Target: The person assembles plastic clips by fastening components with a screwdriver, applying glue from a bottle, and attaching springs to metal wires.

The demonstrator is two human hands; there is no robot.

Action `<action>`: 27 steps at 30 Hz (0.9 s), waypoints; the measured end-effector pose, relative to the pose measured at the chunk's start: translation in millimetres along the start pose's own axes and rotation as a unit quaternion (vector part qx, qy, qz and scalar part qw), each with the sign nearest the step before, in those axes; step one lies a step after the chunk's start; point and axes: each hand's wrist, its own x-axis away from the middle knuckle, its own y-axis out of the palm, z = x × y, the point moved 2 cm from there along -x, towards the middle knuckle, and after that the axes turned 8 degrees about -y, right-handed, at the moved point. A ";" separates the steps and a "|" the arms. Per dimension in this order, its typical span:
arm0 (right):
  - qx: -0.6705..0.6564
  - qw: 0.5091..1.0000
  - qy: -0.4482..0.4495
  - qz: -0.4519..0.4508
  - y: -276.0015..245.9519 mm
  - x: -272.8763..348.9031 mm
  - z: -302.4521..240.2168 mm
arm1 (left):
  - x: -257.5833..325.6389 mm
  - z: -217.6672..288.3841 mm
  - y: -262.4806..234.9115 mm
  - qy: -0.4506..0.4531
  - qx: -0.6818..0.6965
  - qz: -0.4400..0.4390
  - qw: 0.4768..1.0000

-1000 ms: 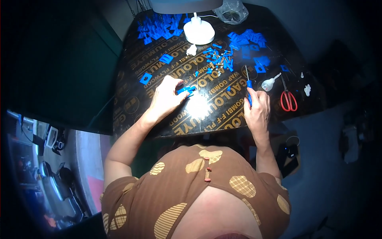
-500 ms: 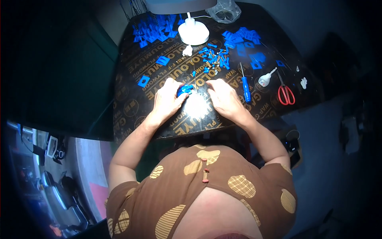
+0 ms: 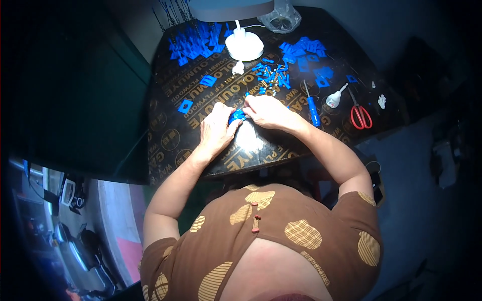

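Near the front of the dark table, my left hand [image 3: 216, 129] is closed around a small blue plastic piece [image 3: 236, 117]. My right hand [image 3: 268, 113] meets it from the right, fingers bent and pinched together against the piece's edge. Whatever those fingertips may hold is hidden. Just beyond them lies a scattered pile of small blue parts and brass-coloured screws [image 3: 273, 75]. Two square blue pieces rest at the left, one with a hole [image 3: 185, 106] and another [image 3: 208, 80] farther back.
A lit white lamp [image 3: 244, 47] stands at the back. Blue pieces with dark springy rods [image 3: 196, 45] crowd the far left; flat blue pieces [image 3: 304, 47] lie far right. To the right are a blue-handled screwdriver [image 3: 313, 111], a white squeeze bottle [image 3: 333, 100] and red-handled scissors [image 3: 361, 118].
My right hand has moved left and its fingers now meet the blue plastic piece in my left hand. The left hand keeps its hold. The view has shifted slightly.
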 end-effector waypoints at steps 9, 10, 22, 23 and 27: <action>-0.025 0.998 0.027 -0.042 5.4 -11.1 3.8 | 0.7 1.3 -0.3 0.004 0.006 0.003 1.000; -0.021 0.998 0.024 -0.048 6.3 -11.6 4.8 | 0.4 2.5 -0.9 0.002 0.006 0.000 1.000; -0.031 0.993 -0.016 -0.115 -12.1 -12.5 1.8 | -1.5 7.6 -6.0 -0.029 0.026 -0.032 0.999; -0.030 0.993 -0.017 -0.115 -12.3 -12.8 2.1 | -1.3 7.4 -6.5 -0.029 0.026 -0.032 0.999; -0.023 0.993 -0.044 -0.110 -10.6 -11.3 4.6 | -1.5 7.6 -7.8 -0.020 0.007 -0.050 0.999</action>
